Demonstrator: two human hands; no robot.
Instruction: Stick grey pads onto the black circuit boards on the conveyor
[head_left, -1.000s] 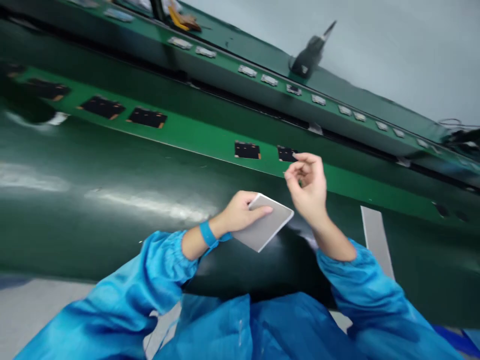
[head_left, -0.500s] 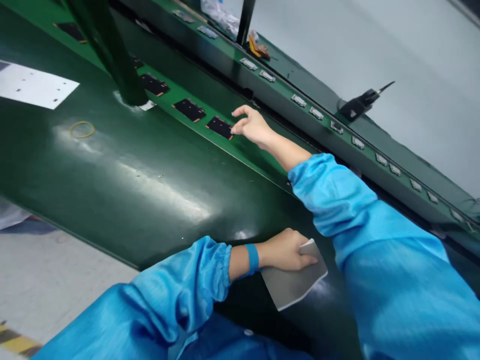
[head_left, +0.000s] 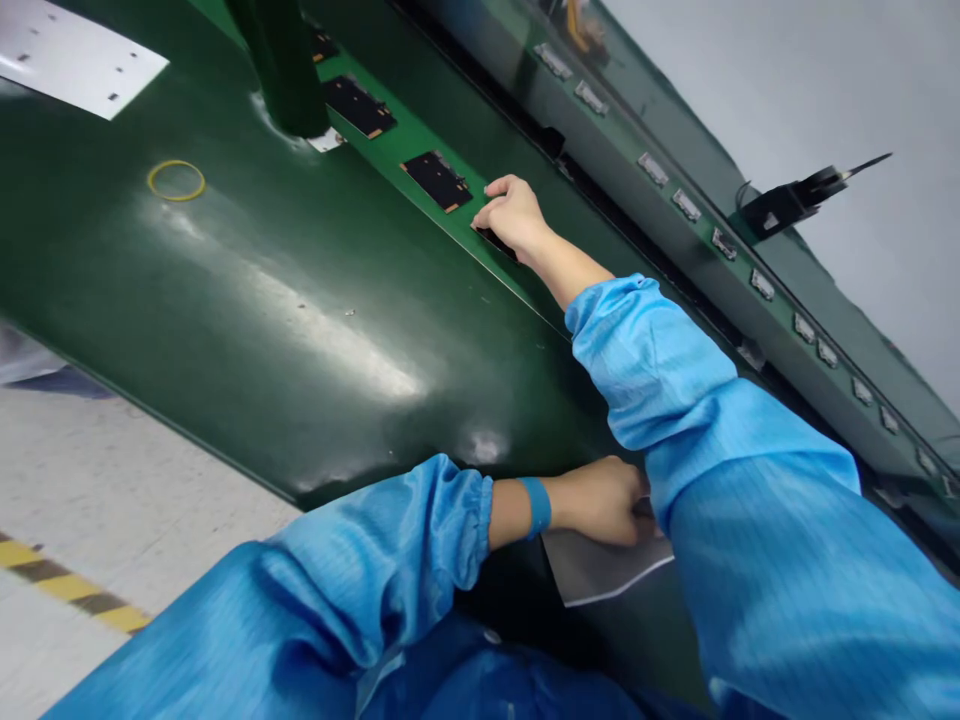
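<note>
My right hand (head_left: 513,215) is over a black circuit board (head_left: 496,242) on the bright green strip. Its thumb and fingers are bent round the board's edges, and the hand covers most of it. Two more black circuit boards (head_left: 436,181) with copper-coloured corners lie further up the strip. My left hand (head_left: 604,500), with a blue band (head_left: 537,506) round the wrist, is closed on a grey sheet (head_left: 592,568) with a pale edge, low over the dark green table (head_left: 300,400). My right sleeve hides its fingertips and part of the sheet.
A dark green post (head_left: 281,70) stands beside the strip. A yellow rubber band (head_left: 177,181) and a white plate with holes (head_left: 82,55) lie on the table. Along the raised ledge sit several small metallic parts (head_left: 652,169); a black device with an antenna (head_left: 787,207) stands behind them.
My right hand has gone from beside the nearest black circuit board onto it, its fingers now round the edges. My left hand still grips the grey sheet, now partly behind my right sleeve. The view has shifted.
</note>
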